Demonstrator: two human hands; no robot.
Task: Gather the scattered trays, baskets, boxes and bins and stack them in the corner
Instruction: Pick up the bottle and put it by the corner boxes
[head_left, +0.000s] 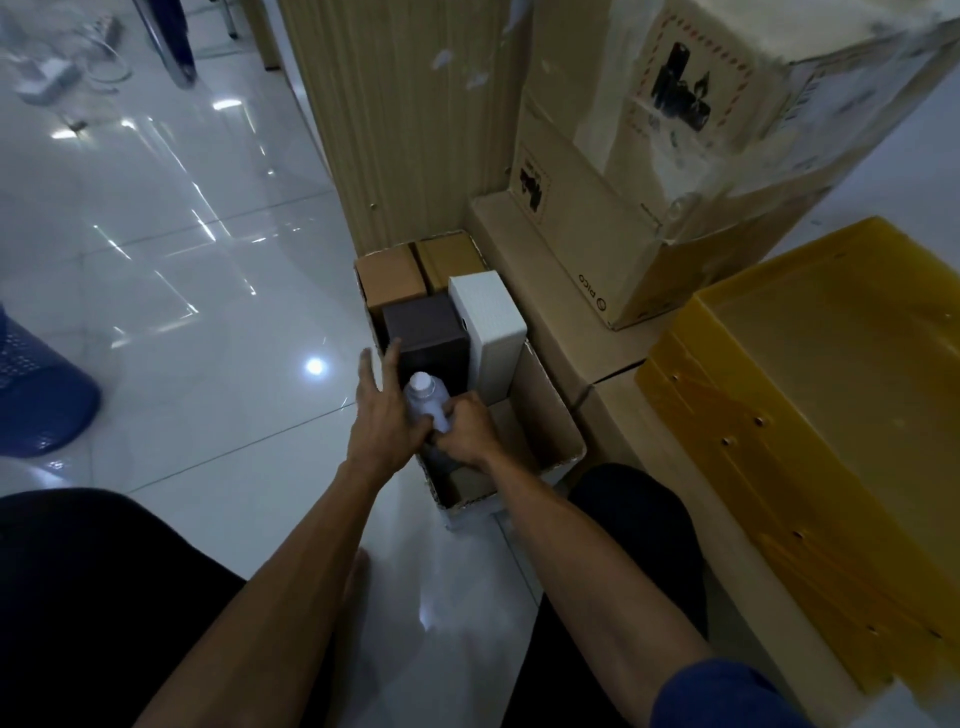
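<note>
Both hands settle a bottle into the open carton on the floor.

Right hand (467, 431) grips the white-capped bottle (428, 402); left hand (382, 415) lies half-open against it, inside the carton (550, 410) at 12 o'clock. Four small boxes already packed; blue basket (36, 395) at 9 o'clock probably still awaits gathering, yellow trays (831, 415) at 3 o'clock.

Glossy white tiled floor (208, 291) mirroring ceiling lights. White power adapter (49, 78) with pale cables (111, 67) far back left, near a chrome chair leg (174, 57). Ribbed beige panel (405, 130) upright behind.
</note>
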